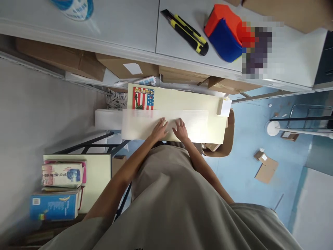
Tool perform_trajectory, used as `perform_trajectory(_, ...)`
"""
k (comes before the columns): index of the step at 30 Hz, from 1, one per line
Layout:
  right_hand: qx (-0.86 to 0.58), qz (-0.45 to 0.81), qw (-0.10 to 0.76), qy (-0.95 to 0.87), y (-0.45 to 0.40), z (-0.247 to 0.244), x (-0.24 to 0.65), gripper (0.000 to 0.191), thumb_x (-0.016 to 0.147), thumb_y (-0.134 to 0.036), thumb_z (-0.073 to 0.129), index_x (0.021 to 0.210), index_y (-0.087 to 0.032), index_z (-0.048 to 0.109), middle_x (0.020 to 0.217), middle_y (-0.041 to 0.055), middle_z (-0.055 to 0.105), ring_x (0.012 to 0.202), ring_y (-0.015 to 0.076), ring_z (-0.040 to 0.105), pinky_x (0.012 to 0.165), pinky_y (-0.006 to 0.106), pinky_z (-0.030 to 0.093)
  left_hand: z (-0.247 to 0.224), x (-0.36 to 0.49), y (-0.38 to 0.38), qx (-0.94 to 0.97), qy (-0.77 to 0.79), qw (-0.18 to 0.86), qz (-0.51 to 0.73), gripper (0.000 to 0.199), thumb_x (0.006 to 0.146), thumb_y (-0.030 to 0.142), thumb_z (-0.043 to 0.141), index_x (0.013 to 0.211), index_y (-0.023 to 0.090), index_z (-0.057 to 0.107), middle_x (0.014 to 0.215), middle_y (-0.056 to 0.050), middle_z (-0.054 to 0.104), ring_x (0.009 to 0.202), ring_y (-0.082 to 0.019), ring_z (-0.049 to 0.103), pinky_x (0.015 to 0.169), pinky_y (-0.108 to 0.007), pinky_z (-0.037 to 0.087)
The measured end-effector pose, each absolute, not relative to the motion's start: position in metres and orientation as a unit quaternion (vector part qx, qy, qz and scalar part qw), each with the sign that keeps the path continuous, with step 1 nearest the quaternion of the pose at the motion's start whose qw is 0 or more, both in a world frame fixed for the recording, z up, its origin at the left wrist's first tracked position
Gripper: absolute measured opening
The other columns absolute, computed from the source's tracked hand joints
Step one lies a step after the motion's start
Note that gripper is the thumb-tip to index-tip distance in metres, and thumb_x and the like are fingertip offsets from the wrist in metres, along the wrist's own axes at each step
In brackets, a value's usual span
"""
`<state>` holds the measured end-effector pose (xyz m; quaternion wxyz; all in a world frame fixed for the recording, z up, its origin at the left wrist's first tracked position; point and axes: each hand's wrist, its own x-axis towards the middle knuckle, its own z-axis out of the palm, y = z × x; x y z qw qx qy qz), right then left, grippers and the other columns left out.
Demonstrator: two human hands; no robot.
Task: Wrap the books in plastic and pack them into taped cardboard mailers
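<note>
A translucent white plastic sheet (197, 123) lies across a narrow cream tabletop (182, 95) in front of me. My left hand (159, 130) rests on the sheet with its fingers stretched out. Beside it, my right hand (180, 130) touches the same sheet, fingers apart and slightly bent. Both hands look free of any held object. A book (143, 97) with a flag and statue on its cover lies at the tabletop's left end, its lower edge under the sheet. On the right end sits a small white stack of paper or cards (224, 107).
On the grey shelf ahead lie a yellow-black utility knife (186, 33) and a red-blue tape dispenser (223, 33). Cardboard boxes (122, 66) fill the level below. Several books (56, 205) are stacked on a side table at left. An open carton (230, 135) stands at right.
</note>
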<state>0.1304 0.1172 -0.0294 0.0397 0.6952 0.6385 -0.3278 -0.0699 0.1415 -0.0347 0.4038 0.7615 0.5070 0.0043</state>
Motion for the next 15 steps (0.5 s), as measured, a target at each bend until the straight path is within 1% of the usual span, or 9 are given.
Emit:
perform_trajectory(2, 0.708, -0.32, 0.073, 0.625, 0.11, -0.033, 0.126, 0.068, 0.106, -0.031, 0.056, 0.17, -0.017, 0.039, 0.183, 0.0178, 0.018, 0.167, 0.0375, 0.024, 0.123, 0.055, 0.047, -0.028, -0.094, 0.163, 0.726, 0.563, 0.389, 0.07, 0.063, 0.098, 0.029, 0.059, 0.158, 0.012, 0.053, 0.176, -0.02, 0.035, 0.168, -0.038, 0.024, 0.136, -0.053, 0.025)
perform_trajectory(4, 0.729, -0.308, 0.095, 0.604, 0.102, -0.034, 0.132, 0.073, 0.106, -0.033, 0.056, 0.173, -0.02, 0.031, 0.184, 0.0155, 0.011, 0.169, 0.0376, 0.018, 0.122, 0.056, 0.048, -0.025, -0.125, 0.193, 0.651, 0.661, 0.349, 0.129, 0.058, 0.101, 0.032, 0.056, 0.156, 0.015, 0.053, 0.169, -0.02, 0.045, 0.164, -0.039, 0.031, 0.133, -0.055, 0.029)
perform_trajectory(6, 0.747, -0.299, 0.108, 0.584, 0.096, -0.034, 0.141, 0.076, 0.106, -0.035, 0.056, 0.175, -0.022, 0.026, 0.185, 0.0139, 0.006, 0.17, 0.0381, 0.016, 0.121, 0.057, 0.049, -0.028, -0.155, 0.227, 0.563, 0.741, 0.333, 0.151, 0.056, 0.099, 0.036, 0.061, 0.151, 0.015, 0.055, 0.154, -0.024, 0.058, 0.152, -0.042, 0.047, 0.124, -0.057, 0.042)
perform_trajectory(8, 0.754, -0.295, 0.115, 0.576, 0.091, -0.034, 0.146, 0.078, 0.106, -0.034, 0.055, 0.176, -0.022, 0.022, 0.185, 0.0133, 0.002, 0.171, 0.0381, 0.013, 0.122, 0.057, 0.048, -0.037, -0.176, 0.258, 0.504, 0.781, 0.338, 0.147, 0.055, 0.093, 0.036, 0.071, 0.141, 0.012, 0.058, 0.136, -0.026, 0.065, 0.135, -0.043, 0.058, 0.11, -0.054, 0.053)
perform_trajectory(10, 0.757, -0.292, 0.118, 0.573, 0.09, -0.036, 0.146, 0.08, 0.106, -0.032, 0.055, 0.177, -0.021, 0.02, 0.185, 0.013, 0.0, 0.171, 0.0378, 0.011, 0.123, 0.057, 0.047, -0.049, -0.187, 0.284, 0.473, 0.794, 0.355, 0.139, 0.053, 0.085, 0.032, 0.081, 0.13, 0.012, 0.061, 0.12, -0.022, 0.069, 0.121, -0.041, 0.065, 0.097, -0.049, 0.058)
perform_trajectory(12, 0.762, -0.29, 0.118, 0.567, 0.09, -0.037, 0.143, 0.08, 0.106, -0.031, 0.055, 0.177, -0.022, 0.018, 0.185, 0.0125, 0.0, 0.171, 0.0373, 0.01, 0.123, 0.057, 0.047, -0.058, -0.19, 0.303, 0.46, 0.796, 0.375, 0.119, 0.051, 0.078, 0.028, 0.087, 0.12, 0.014, 0.063, 0.109, -0.017, 0.069, 0.11, -0.038, 0.068, 0.087, -0.045, 0.06)
perform_trajectory(14, 0.766, -0.293, 0.115, 0.56, 0.09, -0.039, 0.14, 0.08, 0.106, -0.029, 0.055, 0.177, -0.023, 0.019, 0.185, 0.0112, 0.001, 0.171, 0.0362, 0.011, 0.122, 0.057, 0.048, -0.062, -0.191, 0.314, 0.464, 0.792, 0.386, 0.088, 0.045, 0.075, 0.028, 0.089, 0.109, 0.015, 0.064, 0.102, -0.013, 0.068, 0.103, -0.035, 0.069, 0.082, -0.042, 0.06)
perform_trajectory(15, 0.768, -0.295, 0.112, 0.557, 0.091, -0.039, 0.139, 0.08, 0.105, -0.029, 0.055, 0.177, -0.024, 0.019, 0.185, 0.0107, 0.001, 0.171, 0.0356, 0.011, 0.122, 0.056, 0.049, -0.062, -0.19, 0.318, 0.475, 0.788, 0.385, 0.078, 0.04, 0.075, 0.029, 0.089, 0.104, 0.016, 0.065, 0.1, -0.012, 0.068, 0.101, -0.034, 0.068, 0.082, -0.041, 0.059)
